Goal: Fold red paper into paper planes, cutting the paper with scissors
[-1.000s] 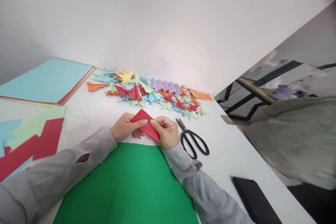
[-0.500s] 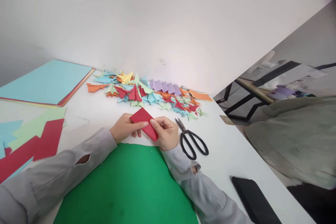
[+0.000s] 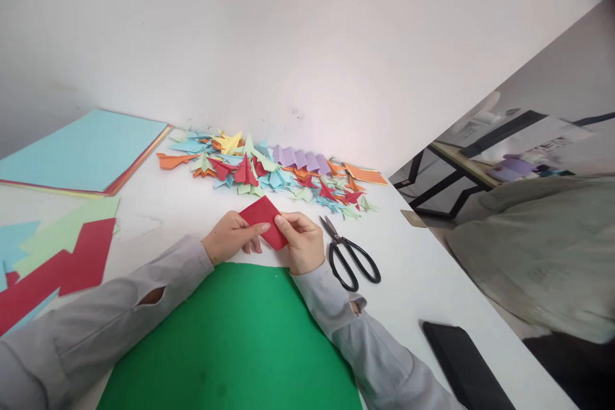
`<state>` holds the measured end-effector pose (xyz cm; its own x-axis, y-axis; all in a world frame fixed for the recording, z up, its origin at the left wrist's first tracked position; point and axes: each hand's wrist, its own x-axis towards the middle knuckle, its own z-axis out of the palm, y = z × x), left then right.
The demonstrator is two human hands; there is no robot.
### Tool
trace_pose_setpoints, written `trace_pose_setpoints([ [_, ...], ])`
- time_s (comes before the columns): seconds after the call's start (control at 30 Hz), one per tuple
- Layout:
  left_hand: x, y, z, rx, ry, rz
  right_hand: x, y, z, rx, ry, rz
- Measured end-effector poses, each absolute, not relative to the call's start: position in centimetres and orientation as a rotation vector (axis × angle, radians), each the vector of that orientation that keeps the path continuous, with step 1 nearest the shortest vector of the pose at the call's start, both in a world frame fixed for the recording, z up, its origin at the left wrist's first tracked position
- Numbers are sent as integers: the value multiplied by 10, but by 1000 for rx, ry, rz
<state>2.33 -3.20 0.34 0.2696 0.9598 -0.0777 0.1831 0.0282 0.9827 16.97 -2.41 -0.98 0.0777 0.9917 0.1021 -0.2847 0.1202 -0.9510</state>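
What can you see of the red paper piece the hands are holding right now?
The red paper piece is small, folded, matte, with crisp straight edges, roughly a tilted four-sided shape. It is held just above the white table, beyond the green sheet. The left hand pinches its near-left edge, the right hand its right corner.

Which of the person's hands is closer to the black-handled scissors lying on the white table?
The right hand, just left of the black-handled metal scissors. The left hand lies farther left, across the folded red paper both hands pinch.
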Motion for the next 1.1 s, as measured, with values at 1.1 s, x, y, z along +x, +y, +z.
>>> trace_pose_setpoints([
  [1.1, 29, -33, -2, 1478, 1121, 871, 165, -24, -11, -825, -700, 1496],
])
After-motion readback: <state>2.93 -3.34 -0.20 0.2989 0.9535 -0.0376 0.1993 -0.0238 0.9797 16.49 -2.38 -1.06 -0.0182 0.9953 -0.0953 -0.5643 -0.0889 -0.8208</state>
